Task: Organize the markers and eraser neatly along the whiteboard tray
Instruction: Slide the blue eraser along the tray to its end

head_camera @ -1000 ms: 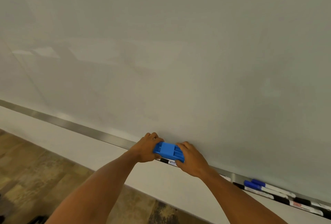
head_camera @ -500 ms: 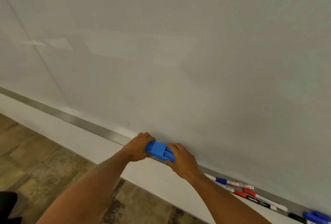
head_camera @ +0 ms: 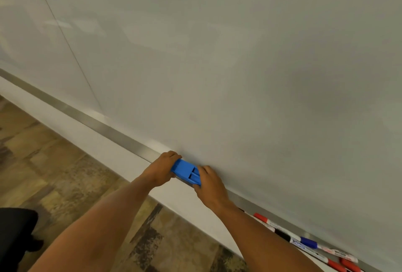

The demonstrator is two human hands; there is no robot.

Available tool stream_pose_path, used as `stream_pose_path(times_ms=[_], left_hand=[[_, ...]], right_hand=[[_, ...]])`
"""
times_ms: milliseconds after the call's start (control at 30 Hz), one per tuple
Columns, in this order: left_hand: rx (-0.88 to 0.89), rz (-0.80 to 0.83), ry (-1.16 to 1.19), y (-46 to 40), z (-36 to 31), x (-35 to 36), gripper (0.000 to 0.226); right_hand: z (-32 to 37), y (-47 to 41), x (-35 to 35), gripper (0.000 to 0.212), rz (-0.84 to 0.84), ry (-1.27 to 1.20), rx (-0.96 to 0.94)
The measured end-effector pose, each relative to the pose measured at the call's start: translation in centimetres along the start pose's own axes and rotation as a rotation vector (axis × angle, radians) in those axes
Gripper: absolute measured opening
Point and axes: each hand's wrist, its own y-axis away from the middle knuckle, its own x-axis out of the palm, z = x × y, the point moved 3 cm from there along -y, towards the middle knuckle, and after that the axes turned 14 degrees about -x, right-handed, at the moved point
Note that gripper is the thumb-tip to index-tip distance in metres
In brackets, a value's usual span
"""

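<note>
A blue eraser sits on the metal whiteboard tray, against the foot of the whiteboard. My left hand grips its left end, fingers curled over the top. My right hand holds its right end the same way. Further right along the tray lie several markers: a red-capped one, a black one, a blue-capped one and more red ones at the frame's lower right. My right forearm hides part of the marker row.
The whiteboard fills most of the view, with a thin vertical seam at the left. Below the tray runs a white wall strip, then wood-pattern floor. A dark object sits at the lower left.
Both hands have slid the blue eraser leftward along the tray, away from the markers. The view has followed, so more markers show at the lower right.
</note>
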Motion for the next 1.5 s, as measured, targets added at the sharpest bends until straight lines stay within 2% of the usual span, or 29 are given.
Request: stream_pose_path(times_ms=[500, 700, 833, 1033, 1133, 1267, 1433, 1500], left_hand=[[-0.11, -0.053, -0.047, -4.3, 5.4, 0.1, 0.063], [-0.166, -0.078, -0.061, -5.2, 6.9, 0.7, 0.066], [-0.202, -0.055, -0.122, -5.5, 7.7, 2.0, 0.066], [-0.228, -0.041, -0.084, -5.5, 8.2, 3.0, 0.068], [-0.287, 0.005, -0.247, -4.8, 8.0, 3.8, 0.083], [-0.379, 0.138, -0.42, -3.8, 7.1, 4.1, 0.104], [-0.443, 0.183, -0.435, -2.9, 5.6, 4.0, 0.096], [-0.334, 0.031, -0.516, -2.1, 4.5, 4.0, 0.088]], right_hand=[[2.2, -6.0, 4.4, 0.061, 0.109, 0.132, 0.0], [2.7, -7.3, 5.8, 0.049, 0.171, 0.206, -0.029], [3.0, -7.3, 7.2, 0.059, 0.219, 0.243, -0.027], [2.4, -7.1, 7.7, 0.078, 0.277, 0.284, -0.033], [2.3, -7.0, 7.7, 0.082, 0.305, 0.266, -0.027], [2.3, -6.6, 7.5, 0.075, 0.361, 0.22, -0.037], [1.8, -4.6, 6.0, 0.074, 0.391, 0.207, -0.028], [1.5, -3.5, 5.0, 0.064, 0.34, 0.181, -0.046]])
